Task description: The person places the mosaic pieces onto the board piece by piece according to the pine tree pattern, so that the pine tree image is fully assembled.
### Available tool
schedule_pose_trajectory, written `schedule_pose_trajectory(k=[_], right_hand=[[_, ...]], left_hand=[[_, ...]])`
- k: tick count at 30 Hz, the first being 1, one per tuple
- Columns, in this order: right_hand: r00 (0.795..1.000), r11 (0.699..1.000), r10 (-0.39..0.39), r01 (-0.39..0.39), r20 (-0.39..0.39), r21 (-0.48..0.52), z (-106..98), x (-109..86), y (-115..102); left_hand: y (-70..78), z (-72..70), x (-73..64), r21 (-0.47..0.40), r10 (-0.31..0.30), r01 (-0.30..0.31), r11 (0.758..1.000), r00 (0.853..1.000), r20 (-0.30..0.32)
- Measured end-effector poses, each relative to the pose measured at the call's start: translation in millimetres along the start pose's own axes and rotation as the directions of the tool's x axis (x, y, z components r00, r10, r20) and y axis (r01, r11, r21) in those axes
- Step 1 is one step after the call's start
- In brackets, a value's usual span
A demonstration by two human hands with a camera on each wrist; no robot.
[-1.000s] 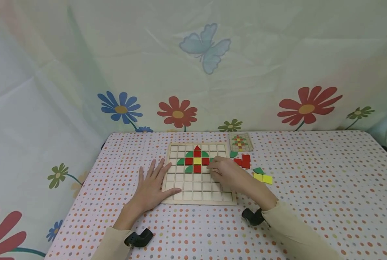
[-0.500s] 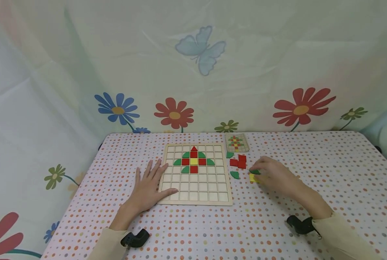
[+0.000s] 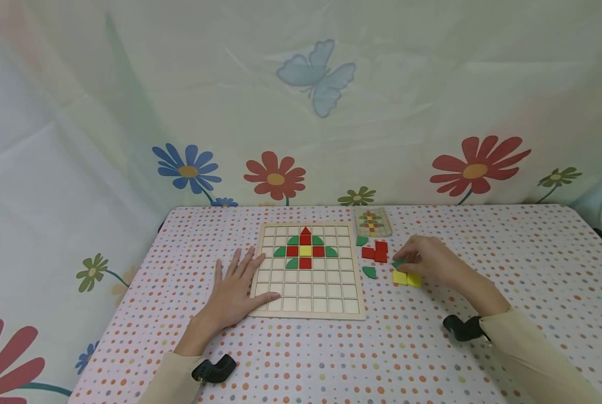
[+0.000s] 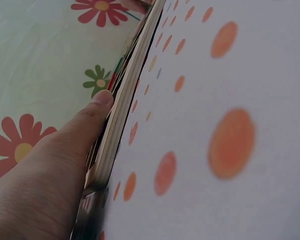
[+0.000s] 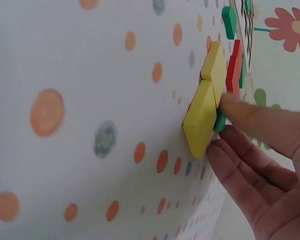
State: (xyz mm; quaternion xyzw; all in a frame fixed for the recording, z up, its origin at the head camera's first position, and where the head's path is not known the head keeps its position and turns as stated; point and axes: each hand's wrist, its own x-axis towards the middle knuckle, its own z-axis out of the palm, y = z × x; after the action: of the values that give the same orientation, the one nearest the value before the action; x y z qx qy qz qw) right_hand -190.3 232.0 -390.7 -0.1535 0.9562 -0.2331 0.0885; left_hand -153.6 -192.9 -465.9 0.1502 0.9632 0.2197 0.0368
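In the head view my left hand [image 3: 232, 289] lies with fingers spread over the left edge of a wooden grid board [image 3: 313, 315]. Its thumb [image 4: 92, 115] rests along the board's near side in the left wrist view. Red, green and yellow tiles form a pattern in the board's upper cells, with a yellow square [image 3: 305, 251] at the centre. My right hand [image 3: 429, 259], right of the board, pinches a green rounded tile [image 5: 220, 120] between thumb and fingers. The fingers partly hide it. Two yellow square tiles [image 3: 399, 277] lie just in front of it.
Several red tiles [image 3: 380, 252] and two green quarter-round tiles [image 3: 369, 272] lie between the board and my right hand. Behind them is a small pattern card [image 3: 373, 223] showing a similar coloured figure. A printed cloth [image 3: 220, 84] hangs behind the dotted table [image 3: 301, 359].
My right hand has moved right, from the board's cells to the loose tiles, and now pinches a green one. The left hand stays on the board's edge.
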Motion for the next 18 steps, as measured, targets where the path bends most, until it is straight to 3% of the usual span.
schedule_pose_trajectory(k=[10,18], right_hand=[[0.987,0.989,0.138,-0.141,0.078,0.034,-7.1,5.8,-2.1],[0.991,0.991,0.124,-0.126,0.052,0.042,-4.7,3.8,2.9]], left_hand=[[1.5,-0.7,0.6,0.001,-0.002,0.002,1.000,1.000,-0.001],[1.0,0.4,0.5,0.009,-0.005,0.005,1.000,1.000,-0.004]])
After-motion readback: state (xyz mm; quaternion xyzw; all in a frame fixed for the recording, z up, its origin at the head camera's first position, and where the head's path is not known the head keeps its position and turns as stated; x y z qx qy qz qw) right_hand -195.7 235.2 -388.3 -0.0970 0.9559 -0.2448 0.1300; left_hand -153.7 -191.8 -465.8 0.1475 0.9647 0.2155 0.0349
